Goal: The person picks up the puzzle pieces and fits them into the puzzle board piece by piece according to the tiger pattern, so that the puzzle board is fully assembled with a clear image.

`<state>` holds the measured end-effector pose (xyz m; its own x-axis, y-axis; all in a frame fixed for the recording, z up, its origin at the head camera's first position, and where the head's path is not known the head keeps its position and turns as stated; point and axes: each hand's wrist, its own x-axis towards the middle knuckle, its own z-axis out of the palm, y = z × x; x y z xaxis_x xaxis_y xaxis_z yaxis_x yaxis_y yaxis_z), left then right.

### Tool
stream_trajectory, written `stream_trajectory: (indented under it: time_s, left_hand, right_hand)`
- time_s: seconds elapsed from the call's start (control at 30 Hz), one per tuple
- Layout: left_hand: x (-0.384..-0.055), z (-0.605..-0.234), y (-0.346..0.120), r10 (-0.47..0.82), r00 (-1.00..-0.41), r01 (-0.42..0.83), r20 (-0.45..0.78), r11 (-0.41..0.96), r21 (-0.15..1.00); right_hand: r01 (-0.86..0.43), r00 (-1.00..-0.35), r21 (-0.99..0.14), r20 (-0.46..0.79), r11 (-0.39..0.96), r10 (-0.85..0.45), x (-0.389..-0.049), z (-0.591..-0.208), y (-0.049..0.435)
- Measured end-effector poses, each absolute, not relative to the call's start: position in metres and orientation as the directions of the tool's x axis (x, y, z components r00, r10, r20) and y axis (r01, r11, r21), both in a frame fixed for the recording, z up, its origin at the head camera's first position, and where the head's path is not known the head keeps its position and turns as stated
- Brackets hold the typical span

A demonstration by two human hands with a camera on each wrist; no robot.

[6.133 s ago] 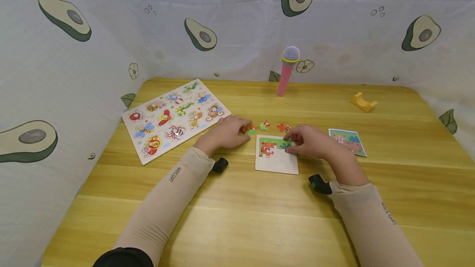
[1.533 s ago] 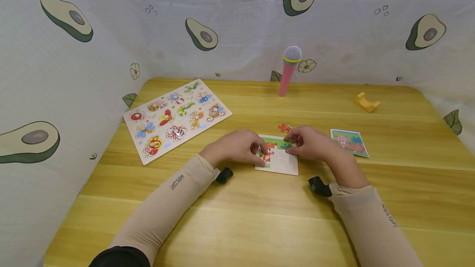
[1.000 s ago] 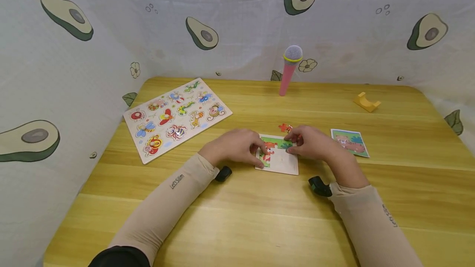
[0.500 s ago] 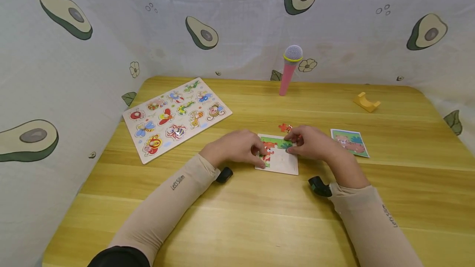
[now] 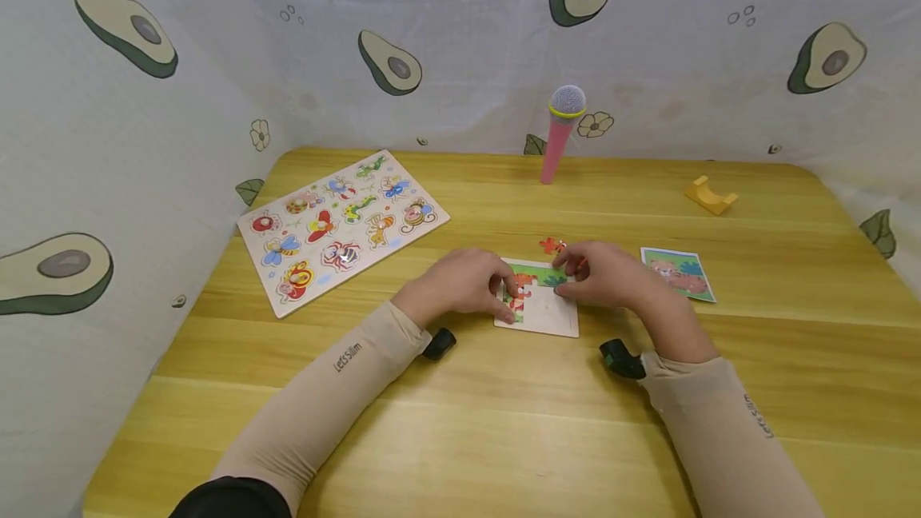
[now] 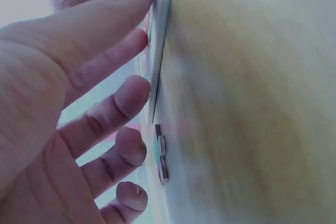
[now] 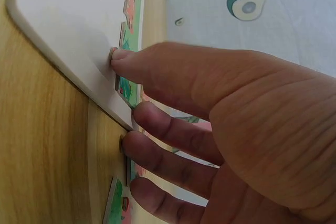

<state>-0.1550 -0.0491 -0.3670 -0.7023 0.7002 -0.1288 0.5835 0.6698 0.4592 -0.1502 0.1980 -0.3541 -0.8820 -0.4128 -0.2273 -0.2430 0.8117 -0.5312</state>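
Note:
A white puzzle board (image 5: 550, 314) lies in front of me, with green and orange animal pieces (image 5: 528, 272) along its top and left side. My left hand (image 5: 464, 284) pinches an orange-and-green puzzle piece (image 5: 517, 313) at the board's lower left. Its other fingers hang loosely curled in the left wrist view. At the top right of the board, my right hand (image 5: 608, 274) pinches a green leaf-patterned puzzle piece (image 7: 125, 88), thumb at the piece's inner edge. A loose red piece (image 5: 551, 245) lies just above the board, beside the right fingers.
A wooden insect peg puzzle (image 5: 341, 234) lies on the table's left side. A pink toy microphone (image 5: 556, 150) stands at the back. To the right are a picture card (image 5: 678, 275) and a yellow curved block (image 5: 709, 196). A patterned white cloth (image 5: 460, 22) hangs behind.
Since the oldest frame, my left hand has moved from loose pieces above the board to its lower left, where a piece now lies. Those loose pieces are gone from there. The right hand stays put.

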Motion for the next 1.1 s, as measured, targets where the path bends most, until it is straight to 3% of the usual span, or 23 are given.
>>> stream_trajectory:
  time_s: [0.23,0.5,0.9,1.1]
  left_hand:
    - [-0.151,-0.365,-0.049,0.728,-0.677,0.655,-0.112,0.664,0.36]
    - [-0.155,-0.365,-0.052,0.704,-0.709,0.627,-0.033,0.651,0.427]
    - [-0.156,-0.369,-0.058,0.701,-0.692,0.629,-0.171,0.702,0.333]
    - [-0.157,-0.371,-0.06,0.699,-0.691,0.634,-0.185,0.709,0.309]
  right_hand:
    - [-0.261,-0.881,-0.535,-0.208,0.803,-0.424,-0.152,-0.355,0.204]
    - [-0.258,-0.885,-0.551,-0.194,0.794,-0.423,-0.155,-0.351,0.212]
    - [-0.301,-0.869,-0.505,-0.204,0.809,-0.451,-0.155,-0.357,0.207]
    - [-0.24,-0.895,-0.528,-0.205,0.815,-0.397,-0.154,-0.353,0.211]
